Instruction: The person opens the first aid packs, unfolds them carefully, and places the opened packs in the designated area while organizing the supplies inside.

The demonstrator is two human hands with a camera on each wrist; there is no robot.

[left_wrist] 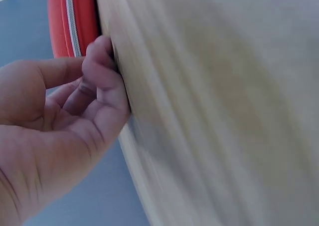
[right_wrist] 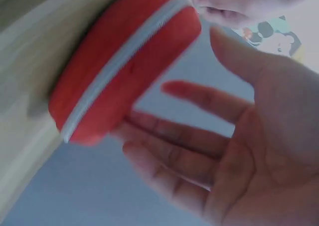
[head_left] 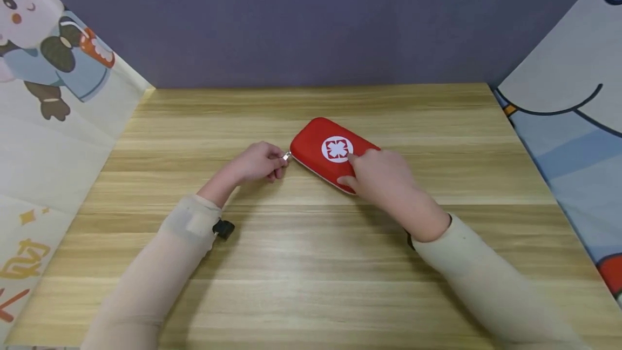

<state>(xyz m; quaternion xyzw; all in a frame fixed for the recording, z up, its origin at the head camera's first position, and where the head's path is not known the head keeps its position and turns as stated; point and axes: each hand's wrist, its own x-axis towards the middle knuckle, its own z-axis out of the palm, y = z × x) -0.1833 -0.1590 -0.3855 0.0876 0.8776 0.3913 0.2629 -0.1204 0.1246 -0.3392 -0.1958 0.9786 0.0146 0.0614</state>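
1 red rounded-rect. case, smooth matte shell (head_left: 311, 142), lies flat on the pale wood-grain tabletop (head_left: 291, 263), approx. mid L–R, nearer the far edge, set at a diag. Top has 1 round white emblem w/ a red sq. & white cross-like motif (head_left: 337, 149); a ribbed grey-white zip band (right_wrist: 119, 60) runs along the side.

L hand (head_left: 259, 162) pinches 1 small shiny silver metal zip pull (head_left: 286, 156) btwn thumb & fingers at the case's L corner. R hand (head_left: 386, 177) rests on the case's R end, fingers spread & fairly straight, no grip.

2 beige cloth sleeves (head_left: 146, 274); 1 plain purple-grey back panel (head_left: 311, 20); 2 cartoon-print side panels (head_left: 48, 150), 1 per side.
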